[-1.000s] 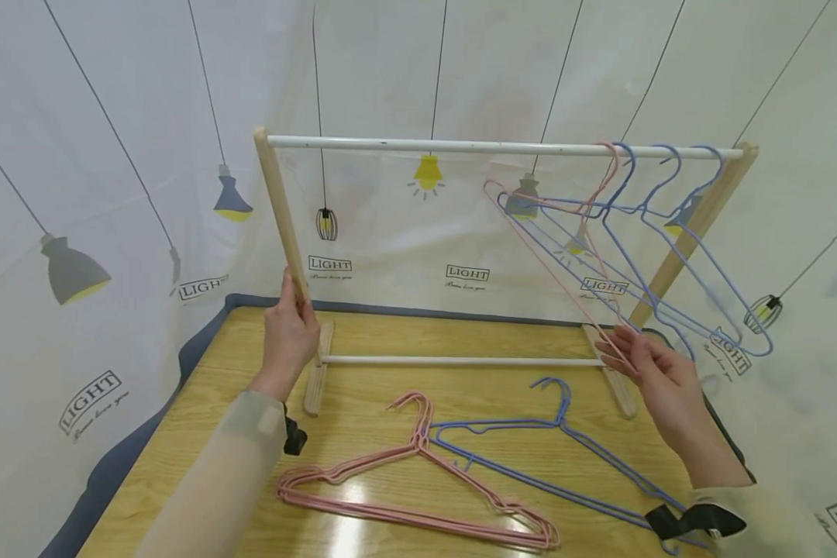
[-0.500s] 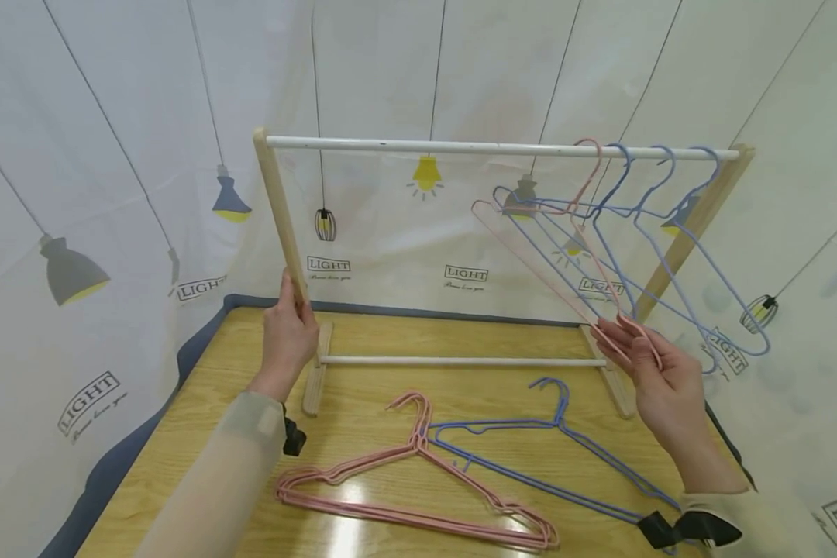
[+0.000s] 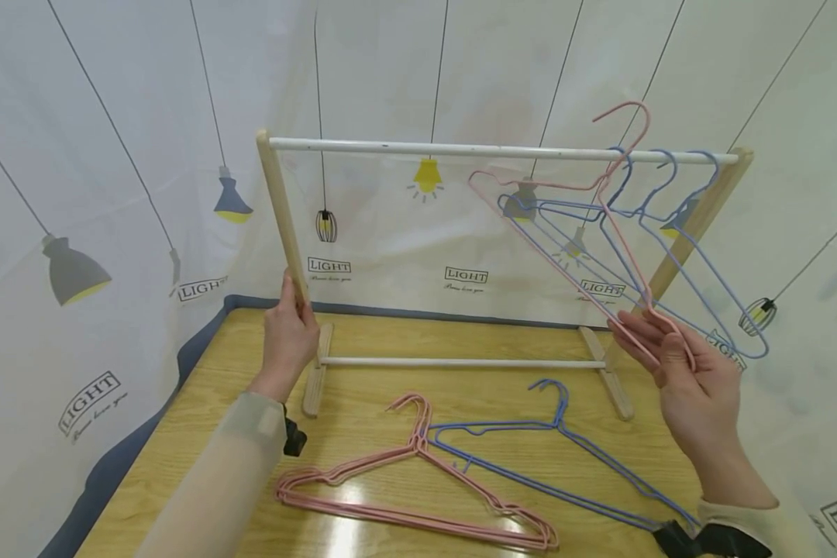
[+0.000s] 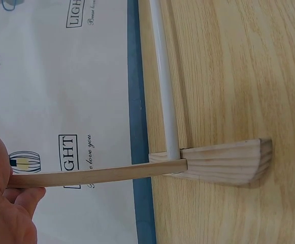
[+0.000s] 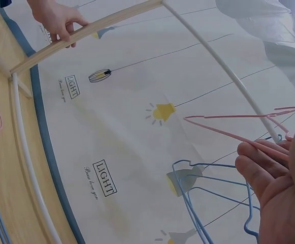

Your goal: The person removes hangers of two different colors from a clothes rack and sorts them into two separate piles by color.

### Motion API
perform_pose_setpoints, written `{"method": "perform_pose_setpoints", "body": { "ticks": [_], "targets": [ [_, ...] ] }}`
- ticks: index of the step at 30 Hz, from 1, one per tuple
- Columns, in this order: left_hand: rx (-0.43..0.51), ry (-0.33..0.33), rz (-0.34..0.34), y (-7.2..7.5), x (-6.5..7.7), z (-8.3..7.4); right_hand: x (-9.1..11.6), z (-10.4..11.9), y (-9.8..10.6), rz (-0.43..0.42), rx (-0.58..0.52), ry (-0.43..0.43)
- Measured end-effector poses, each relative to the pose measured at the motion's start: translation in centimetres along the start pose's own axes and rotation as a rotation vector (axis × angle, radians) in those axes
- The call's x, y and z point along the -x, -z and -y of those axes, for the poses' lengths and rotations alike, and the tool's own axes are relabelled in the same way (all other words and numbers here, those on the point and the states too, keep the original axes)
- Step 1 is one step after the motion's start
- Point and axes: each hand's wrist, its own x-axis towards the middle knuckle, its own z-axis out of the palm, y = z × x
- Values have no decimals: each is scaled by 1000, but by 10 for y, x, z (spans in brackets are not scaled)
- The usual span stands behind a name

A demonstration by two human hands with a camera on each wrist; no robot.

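My left hand point(image 3: 289, 341) grips the left wooden post point(image 3: 282, 209) of a small clothes rack; the left wrist view has the thumb and fingers round that post point(image 4: 96, 176). My right hand point(image 3: 694, 380) holds a pink wire hanger point(image 3: 558, 267) by its lower right corner. The hanger's hook stands above the rack's white top rail point(image 3: 418, 146), apart from it or in front of it; which, I cannot tell. Behind it, several blue hangers point(image 3: 704, 263) hang at the rail's right end. In the right wrist view the pink hanger point(image 5: 213, 129) passes between my fingers and thumb.
A stack of pink hangers point(image 3: 418, 449) lies on the wooden table point(image 3: 202, 449). Blue hangers point(image 3: 530, 480) lie beside it, partly behind my right cuff. The rack's lower white rail point(image 3: 460, 361) runs between its wooden feet. A lamp-printed cloth point(image 3: 390, 70) hangs behind.
The pink hanger's hook was over the top rail; it has risen above it as my right hand moved up and right. My left hand stays on the post.
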Motion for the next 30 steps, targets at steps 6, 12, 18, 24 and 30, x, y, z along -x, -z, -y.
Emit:
{"method": "perform_pose_setpoints", "body": {
  "ticks": [6,12,18,24,30],
  "targets": [
    [2,-9,-4,-1,0,-1,7,8,6,19,34,-10],
    [1,-18,-13,-1,-1,-1,20,10,15,92,92,-41],
    [2,-28,-15,-1,-1,0,34,8,16,145,141,-95],
    [5,-24,-18,-1,-1,1,47,-2,15,277,107,-78],
    [0,-27,-24,-1,0,1,61,-9,13,295,72,-155]
  ]
}}
